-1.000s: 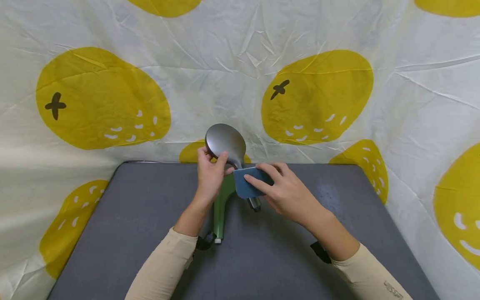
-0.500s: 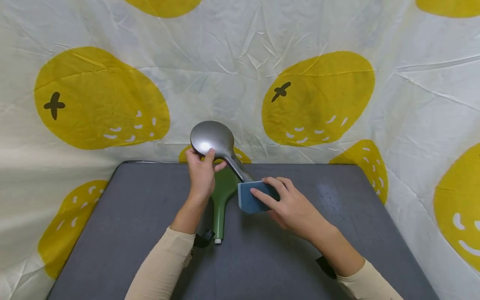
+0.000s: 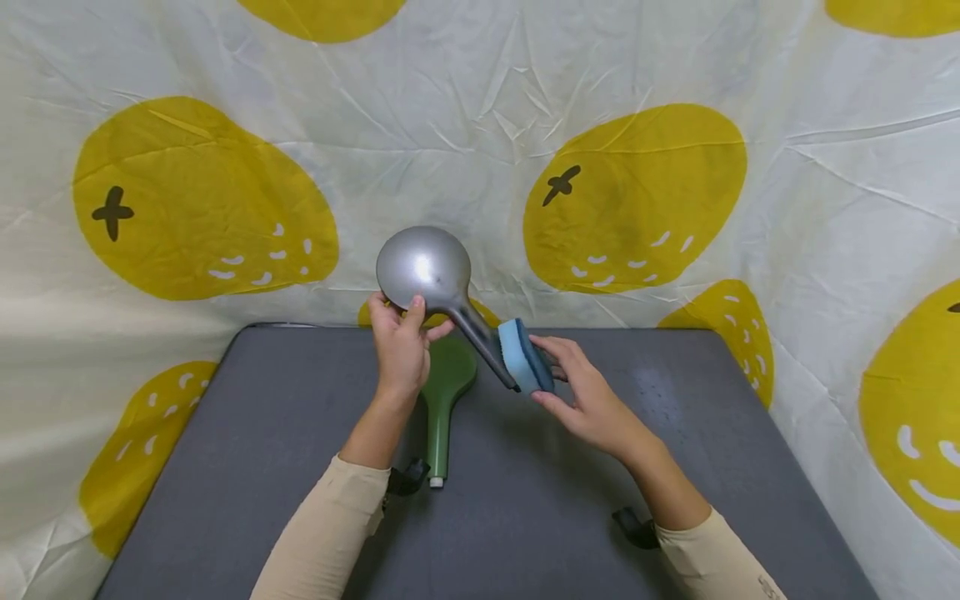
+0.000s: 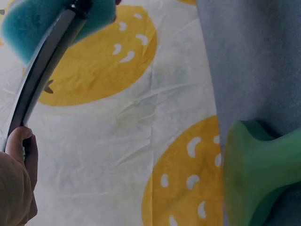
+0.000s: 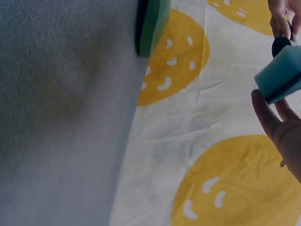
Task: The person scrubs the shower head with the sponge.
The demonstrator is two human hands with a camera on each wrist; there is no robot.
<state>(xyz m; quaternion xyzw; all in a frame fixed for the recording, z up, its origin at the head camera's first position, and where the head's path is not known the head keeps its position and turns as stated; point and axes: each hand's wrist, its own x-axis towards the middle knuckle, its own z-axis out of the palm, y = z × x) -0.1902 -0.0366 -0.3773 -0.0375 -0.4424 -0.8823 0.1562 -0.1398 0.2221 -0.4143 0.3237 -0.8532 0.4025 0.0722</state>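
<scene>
My left hand (image 3: 401,354) grips a grey shower head (image 3: 423,267) by the rim of its round head, thumb on the near face. Its handle slants down to the right. Between the fingers and thumb of my right hand (image 3: 592,400) is a two-layer sponge (image 3: 517,358), light blue on one side and dark blue on the other. The light blue side lies against the lower part of the handle. In the left wrist view the sponge (image 4: 33,28) sits behind the handle's end. The right wrist view shows the sponge (image 5: 282,73) above my fingertips.
A green shower head (image 3: 442,400) lies on the dark grey table (image 3: 300,433), below my hands, its handle toward me. A white cloth with yellow lemon prints (image 3: 420,100) hangs behind the table and at its sides.
The grey shower head has shifted left and up, its face tilting. My right hand has turned the sponge from flat-on to edge-on, along the handle's lower right side. The green shower head stays put.
</scene>
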